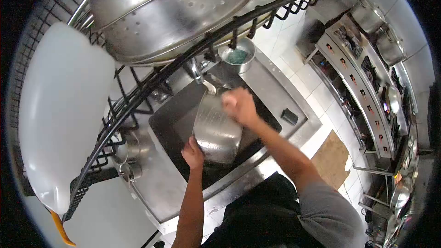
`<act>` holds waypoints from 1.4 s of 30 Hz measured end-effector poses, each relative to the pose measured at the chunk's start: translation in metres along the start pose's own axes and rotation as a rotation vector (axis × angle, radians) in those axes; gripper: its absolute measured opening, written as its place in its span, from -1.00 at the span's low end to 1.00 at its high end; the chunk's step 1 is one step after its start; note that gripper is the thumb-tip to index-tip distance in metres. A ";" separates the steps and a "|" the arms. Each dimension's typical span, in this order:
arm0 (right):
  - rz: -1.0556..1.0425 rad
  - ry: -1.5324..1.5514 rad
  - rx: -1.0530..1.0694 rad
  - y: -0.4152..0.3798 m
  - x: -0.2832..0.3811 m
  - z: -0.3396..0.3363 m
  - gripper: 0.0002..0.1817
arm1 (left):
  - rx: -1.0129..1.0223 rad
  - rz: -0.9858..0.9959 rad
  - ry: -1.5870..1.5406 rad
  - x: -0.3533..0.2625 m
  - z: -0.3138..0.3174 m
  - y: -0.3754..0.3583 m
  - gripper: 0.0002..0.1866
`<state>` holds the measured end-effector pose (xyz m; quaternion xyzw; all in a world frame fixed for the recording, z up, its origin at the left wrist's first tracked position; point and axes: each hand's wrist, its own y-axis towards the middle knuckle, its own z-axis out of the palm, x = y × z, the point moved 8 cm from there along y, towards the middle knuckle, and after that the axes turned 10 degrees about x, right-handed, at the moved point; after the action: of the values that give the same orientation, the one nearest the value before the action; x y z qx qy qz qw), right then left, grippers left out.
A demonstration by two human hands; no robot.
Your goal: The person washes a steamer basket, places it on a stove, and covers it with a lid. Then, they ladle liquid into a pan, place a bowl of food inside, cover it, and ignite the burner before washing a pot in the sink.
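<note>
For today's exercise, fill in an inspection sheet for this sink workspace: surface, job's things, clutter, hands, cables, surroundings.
Surface: steel sink, wet.
Job's things: steel pot tilted over the basin, under the tap.
Clutter: small bowl behind the basin; dark sponge on the rim.
Hands: left hand grips the pot's base; right hand at its rim, fingers closed.
Cables: nothing seen.
Surroundings: wire rack with colander and white board; stove range at right.

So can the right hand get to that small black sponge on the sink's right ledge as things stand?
Probably yes. The right hand is at the metal container over the sink, and the black sponge lies just beside that forearm on the ledge, with nothing between them.
</note>
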<state>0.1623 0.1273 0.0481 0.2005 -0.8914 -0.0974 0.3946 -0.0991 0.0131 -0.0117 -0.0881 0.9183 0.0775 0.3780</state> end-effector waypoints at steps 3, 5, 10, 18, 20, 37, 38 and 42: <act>-0.333 -0.157 0.097 -0.059 0.113 0.008 -0.77 | 0.046 -0.034 -0.110 0.005 0.005 0.002 -0.47; -0.282 -0.089 0.077 -0.056 0.081 0.014 -0.76 | 0.069 -0.033 -0.076 0.001 0.010 0.004 -0.47; 0.212 0.182 -0.124 0.026 -0.085 0.017 -0.81 | -0.028 -0.015 -0.004 -0.017 0.001 -0.008 -0.40; -0.270 0.042 -0.059 0.008 0.031 0.007 -0.86 | 0.026 -0.041 0.011 0.009 0.009 -0.010 -0.42; -0.186 0.050 -0.012 0.037 -0.075 0.053 -0.86 | 0.014 -0.008 0.034 0.003 0.004 -0.008 -0.44; -0.211 0.073 0.051 -0.079 0.070 0.003 -0.54 | 0.876 -0.477 -0.306 -0.041 0.135 0.215 -0.31; -0.250 0.113 -0.048 -0.083 0.068 -0.003 -0.54 | 0.832 -0.440 -0.240 -0.080 0.118 0.191 -0.43; 0.078 0.198 -0.107 -0.075 0.011 -0.024 -0.58 | 0.790 -0.272 -0.096 -0.063 0.093 0.170 -0.65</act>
<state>0.1943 0.0542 0.0463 0.1532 -0.8486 -0.1090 0.4945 -0.0291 0.2048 -0.0200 -0.0532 0.8388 -0.3270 0.4320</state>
